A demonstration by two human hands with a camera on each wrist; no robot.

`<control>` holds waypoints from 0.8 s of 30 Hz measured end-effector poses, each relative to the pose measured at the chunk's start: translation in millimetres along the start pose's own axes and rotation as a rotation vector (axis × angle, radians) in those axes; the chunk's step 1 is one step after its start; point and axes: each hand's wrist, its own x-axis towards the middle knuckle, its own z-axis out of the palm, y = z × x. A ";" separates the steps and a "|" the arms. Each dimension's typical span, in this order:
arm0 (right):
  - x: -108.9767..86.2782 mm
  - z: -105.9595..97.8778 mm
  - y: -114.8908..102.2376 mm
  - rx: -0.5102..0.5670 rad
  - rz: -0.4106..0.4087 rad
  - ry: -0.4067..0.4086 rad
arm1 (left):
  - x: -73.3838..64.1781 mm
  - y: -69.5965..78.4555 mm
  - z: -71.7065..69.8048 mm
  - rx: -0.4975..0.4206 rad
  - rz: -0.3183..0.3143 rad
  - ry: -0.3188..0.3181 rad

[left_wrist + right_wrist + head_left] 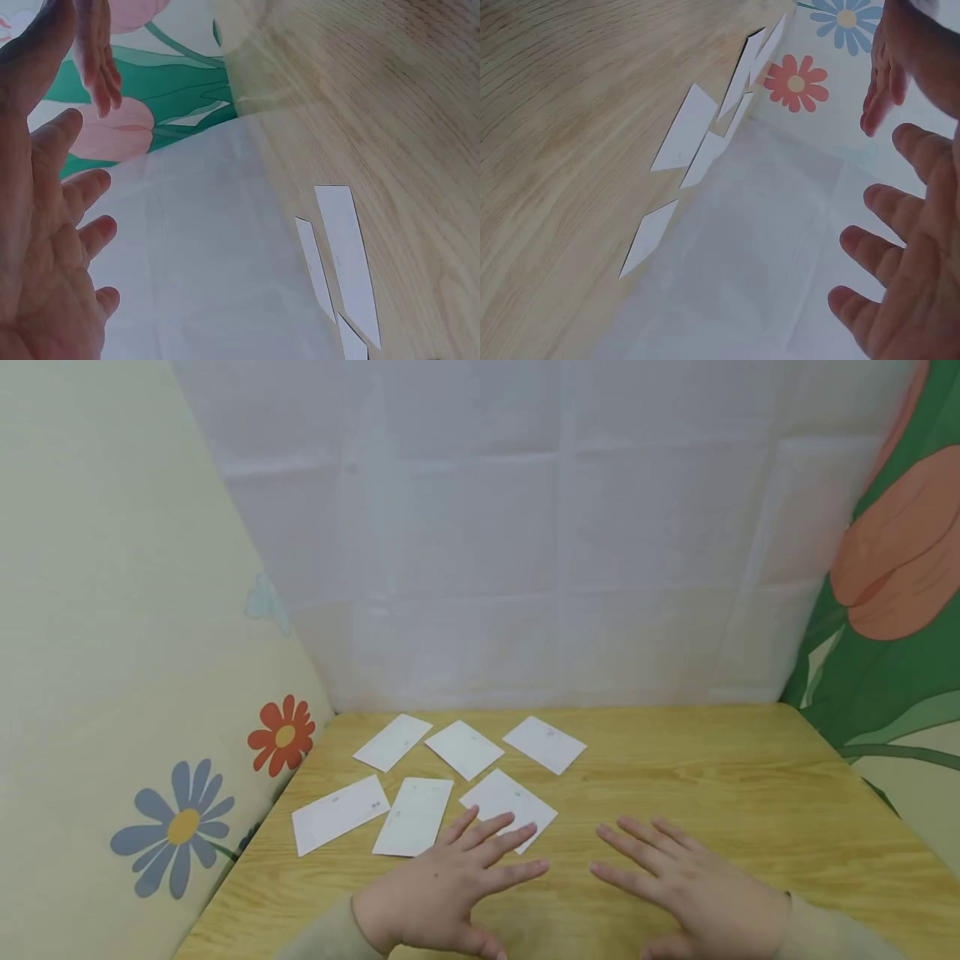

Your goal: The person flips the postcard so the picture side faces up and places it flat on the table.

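Several white cards with small faint marks lie in two rows on the left half of the wooden table. The back row has a left card (393, 742), a middle card (464, 749) and a right card (545, 745). In front are a tilted card (341, 815), an upright-set card (413, 816) and a third card (508, 802), partly behind my left fingers in the head view. My left hand (457, 885) is held with fingers spread, holding nothing. Facing it, my right hand (693, 889) also has its fingers spread and holds nothing.
The wood-grained table (675, 768) ends at a creased white cloth (555, 543) behind. A pale wall covering with a blue flower (183, 828) and a red flower (283, 736) stands at left. Large tulip prints (900, 552) cover the right side.
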 end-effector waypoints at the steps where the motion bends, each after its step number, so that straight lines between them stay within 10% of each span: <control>1: 0.6 0.4 0.0 0.008 0.009 0.002 | 0.0 0.1 0.5 -0.005 0.000 0.004; 16: 20.4 22.2 10.2 0.139 0.224 0.090 | -1.0 -7.3 15.9 -0.210 -0.087 0.065; 24: 31.6 46.5 17.6 0.187 0.362 0.002 | -2.3 -17.0 36.7 -0.360 -0.234 0.121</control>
